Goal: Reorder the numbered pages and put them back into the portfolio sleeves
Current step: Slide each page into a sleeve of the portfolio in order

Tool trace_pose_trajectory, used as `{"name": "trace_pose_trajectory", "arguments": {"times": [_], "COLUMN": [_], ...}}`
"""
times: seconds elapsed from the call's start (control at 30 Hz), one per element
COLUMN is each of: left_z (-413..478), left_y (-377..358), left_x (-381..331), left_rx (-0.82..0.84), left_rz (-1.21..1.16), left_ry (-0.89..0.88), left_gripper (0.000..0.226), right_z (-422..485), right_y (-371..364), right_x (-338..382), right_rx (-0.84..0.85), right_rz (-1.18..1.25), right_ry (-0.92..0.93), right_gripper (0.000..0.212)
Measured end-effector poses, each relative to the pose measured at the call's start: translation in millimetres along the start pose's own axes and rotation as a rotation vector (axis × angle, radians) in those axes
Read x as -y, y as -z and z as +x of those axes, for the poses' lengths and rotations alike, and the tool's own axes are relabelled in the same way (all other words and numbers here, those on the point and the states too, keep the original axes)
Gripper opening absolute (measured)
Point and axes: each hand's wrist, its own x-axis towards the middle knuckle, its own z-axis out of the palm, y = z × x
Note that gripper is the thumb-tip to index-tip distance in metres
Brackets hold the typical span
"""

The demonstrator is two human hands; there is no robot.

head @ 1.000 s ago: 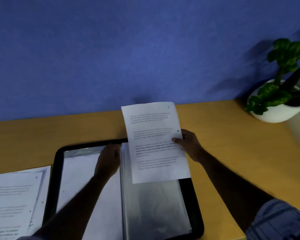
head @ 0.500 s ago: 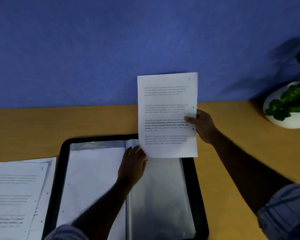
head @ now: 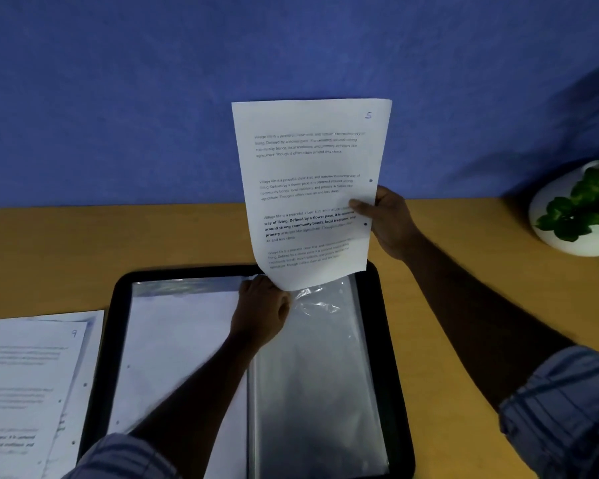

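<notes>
A black portfolio [head: 388,340] lies open on the wooden desk, with clear plastic sleeves on both halves. My right hand [head: 389,223] pinches the right edge of a printed page [head: 308,191] marked 5 and holds it upright above the portfolio's far edge. My left hand [head: 261,311] is at the top of the right-hand sleeve [head: 312,392], fingers curled at its opening, just under the page's bottom corner. The left sleeve [head: 173,350] shows a white sheet inside. A stack of loose pages [head: 25,392], the top one marked 9, lies left of the portfolio.
A blue wall [head: 222,98] stands right behind the desk [head: 83,254]. A white pot with a green plant [head: 574,209] sits at the far right of the desk.
My right hand raised the page from lying over the right sleeve to upright above the portfolio. My left hand slid right, from the left sleeve to the top of the right sleeve.
</notes>
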Motion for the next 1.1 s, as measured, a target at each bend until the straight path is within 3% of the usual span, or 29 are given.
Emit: {"name": "trace_pose_trajectory", "arguments": {"times": [0.17, 0.6, 0.93, 1.1], "left_z": [0.8, 10.0, 5.1, 9.9], "left_y": [4.4, 0.2, -6.8, -5.3], "left_x": [-1.9, -10.8, -18.3, -17.5], "left_rx": [0.003, 0.042, -0.035, -0.033], "left_rz": [-0.120, -0.135, -0.126, -0.097], "left_ry": [-0.018, -0.095, -0.134, -0.111], "left_gripper": [0.019, 0.017, 0.017, 0.036], "right_z": [5.7, 15.2, 6.4, 4.6], "right_y": [-20.6, -82.6, -49.0, -26.6], "right_x": [1.1, -25.8, -70.6, -71.8], "right_rx": [-0.017, 0.005, 0.028, 0.073], "right_rz": [0.010, 0.150, 0.220, 0.212], "right_ry": [0.009, -0.075, -0.215, -0.259], "right_gripper": [0.028, 0.021, 0.023, 0.031]}}
